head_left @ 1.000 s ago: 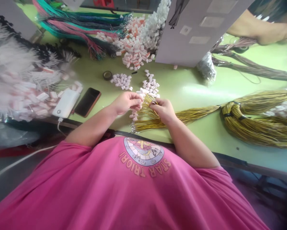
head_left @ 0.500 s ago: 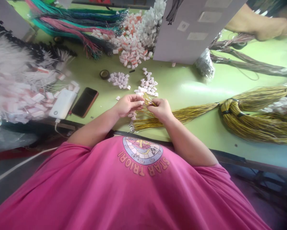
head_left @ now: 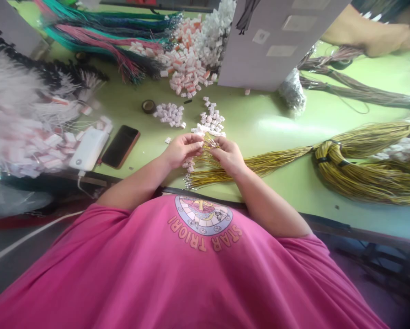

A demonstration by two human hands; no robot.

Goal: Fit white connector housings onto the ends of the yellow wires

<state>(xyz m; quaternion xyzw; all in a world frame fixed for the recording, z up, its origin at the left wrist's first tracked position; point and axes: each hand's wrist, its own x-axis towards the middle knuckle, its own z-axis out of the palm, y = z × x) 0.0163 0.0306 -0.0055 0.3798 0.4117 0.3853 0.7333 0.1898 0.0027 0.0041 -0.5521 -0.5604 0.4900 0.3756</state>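
Observation:
Fingertips pinched, my left hand (head_left: 181,151) holds a small white connector housing, mostly hidden by the thumb and fingers. Close on its right, my right hand (head_left: 229,155) grips several yellow wires (head_left: 210,142), whose metal-tipped ends fan out toward the left hand. Below both hands, more yellow wires (head_left: 211,176) lie on the green table with their tips pointing left. Just beyond the fingers is a loose pile of white connector housings (head_left: 211,119). Some housings (head_left: 189,163) sit under the left hand, partly covered.
A phone (head_left: 120,146) and a white power bank (head_left: 90,148) lie left. A tape roll (head_left: 149,106) is near another housing pile (head_left: 170,114). A tied yellow wire bundle (head_left: 331,160) lies right. Behind stands a grey panel (head_left: 276,59); a co-worker's arm (head_left: 365,36) shows beyond it.
The view has shifted slightly. A white housing showed at my left fingertips half a second ago and is now mostly covered. My right fingers have shifted on the wires, showing more metal tips.

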